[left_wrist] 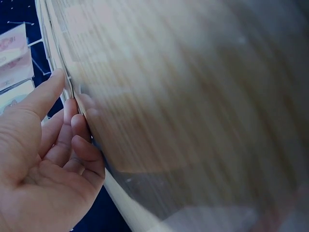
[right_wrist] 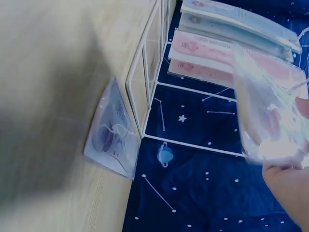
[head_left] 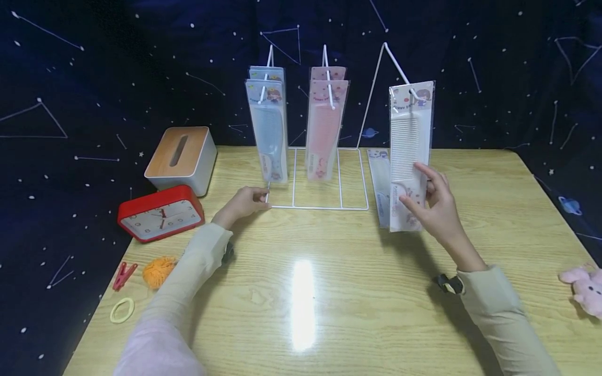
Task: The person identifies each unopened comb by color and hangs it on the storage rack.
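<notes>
A white wire display rack point(head_left: 329, 208) stands on the table, with two blue packaged combs point(head_left: 270, 130) on its left hook and two pink packaged combs point(head_left: 324, 130) on the middle one. My left hand point(head_left: 244, 203) pinches the front left corner of the rack's base; in the left wrist view the thumb lies along the wire. With thumb and fingers my right hand point(head_left: 437, 209) grips the lower part of a white packaged comb point(head_left: 406, 146). The right hook's tip shows in front of that card at its hole. Another packaged comb point(right_wrist: 113, 137) lies on the table beside the rack, partly hidden in the head view.
Left of the rack are a tissue box point(head_left: 181, 156), a red clock point(head_left: 162, 214), an orange yarn ball point(head_left: 158, 271), a red clip point(head_left: 124, 275) and a pale yellow ring point(head_left: 114, 315). A pink plush toy point(head_left: 588, 290) sits at the right edge. A dark curtain hangs behind.
</notes>
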Available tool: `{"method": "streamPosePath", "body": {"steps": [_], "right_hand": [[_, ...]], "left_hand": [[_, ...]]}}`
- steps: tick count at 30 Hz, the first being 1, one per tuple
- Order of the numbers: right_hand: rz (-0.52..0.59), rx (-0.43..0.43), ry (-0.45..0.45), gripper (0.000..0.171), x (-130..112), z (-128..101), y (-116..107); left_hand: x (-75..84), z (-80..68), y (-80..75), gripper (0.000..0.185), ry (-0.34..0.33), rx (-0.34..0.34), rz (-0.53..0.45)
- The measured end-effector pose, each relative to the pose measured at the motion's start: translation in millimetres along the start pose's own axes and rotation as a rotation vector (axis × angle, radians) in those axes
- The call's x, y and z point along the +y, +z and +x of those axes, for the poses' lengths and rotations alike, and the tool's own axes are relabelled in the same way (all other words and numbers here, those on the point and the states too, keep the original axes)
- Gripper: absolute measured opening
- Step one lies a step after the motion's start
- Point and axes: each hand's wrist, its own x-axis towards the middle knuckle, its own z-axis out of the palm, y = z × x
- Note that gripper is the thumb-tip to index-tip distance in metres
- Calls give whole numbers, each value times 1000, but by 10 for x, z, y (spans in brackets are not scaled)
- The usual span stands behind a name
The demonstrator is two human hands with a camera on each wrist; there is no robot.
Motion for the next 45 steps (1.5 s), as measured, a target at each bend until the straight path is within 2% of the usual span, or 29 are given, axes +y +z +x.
{"method": "streamPosePath", "body": {"steps": [3, 8, 12, 17, 24, 27, 32, 41, 45], "right_hand": [[17, -26, 26, 65, 102, 183, 22], [-53, -55, 72, 57, 259, 496, 56], [-102, -60, 114, 53, 225, 661, 111], [-135, -97, 168, 52, 178, 767, 155], [-203, -137, 219, 57, 548, 837, 106], [-241, -159, 269, 58, 646, 812, 88], [-333, -263, 339, 60, 727, 761, 65], [-601, -562, 467, 76, 876, 657, 73], [-651, -607, 537, 84, 891, 619, 97]], "left_hand": [[-6, 3, 2, 55, 5, 6, 2], [0, -2, 5, 55, 6, 10, -8], [16, -7, 2, 56, 3, 6, -6], [24, -12, -5, 56, 7, 8, 4], [19, -11, -3, 55, 10, 11, -5], [19, -14, -2, 55, 3, 5, -14], [18, -15, 0, 55, 4, 3, -16], [13, -15, 6, 56, -2, 5, -2], [3, 0, 5, 56, 2, 10, -1]]}}
